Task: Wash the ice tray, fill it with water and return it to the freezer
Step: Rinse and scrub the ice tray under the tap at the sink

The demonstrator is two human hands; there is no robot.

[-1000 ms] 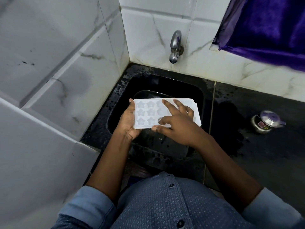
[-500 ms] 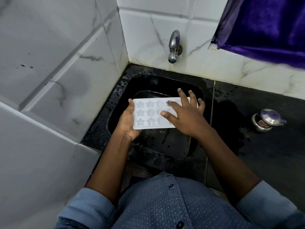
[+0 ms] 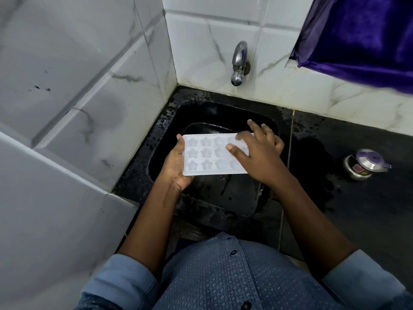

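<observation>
While the head camera looked down the wearer's front, one blue patterned shirt [image 3: 212, 276] filled the near edge. Two dark buttons [image 3: 233, 252] showed down its middle. Two pale blue sleeves [image 3: 125, 280], one per arm, ended near the elbows. Both forearms were bare and reached forward over the basin.

Left hand [image 3: 176, 166], one: palm turned up under the left short end of the ice tray [image 3: 207, 155], thumb hooked over the far-left corner, fingers hidden beneath. It gripped that end.

Right hand [image 3: 261, 157], one: palm down on the right part of the tray, fingers spread and fairly straight. Thumb and forefinger lay on the cells and the other fingers reached past the far edge. It curled round nothing and simply rested on the tray. The forefinger was blurred.

Ice tray, one: white, held about level above the sink [image 3: 201, 115], cells facing up. Three rows of cells. Six star-shaped cells were plain at the left end, in two columns. A third column held three rounder cells. Further right the hand covered the rest, so the total could not be counted.

Sink, one: black, set into a black counter [image 3: 357, 209], its rim speckled with wet spots.

Tap [image 3: 239, 63], one: steel, on the back wall beyond the tray, spout pointing down.

Steel pot [image 3: 366, 164], one: small and lidded, on the counter to the right, well apart from the sink.

Purple cloth [image 3: 362, 34], one: hanging at the far right.

Tiled walls [image 3: 89, 86], two: white, marbled, meeting in a corner left of the tap.
</observation>
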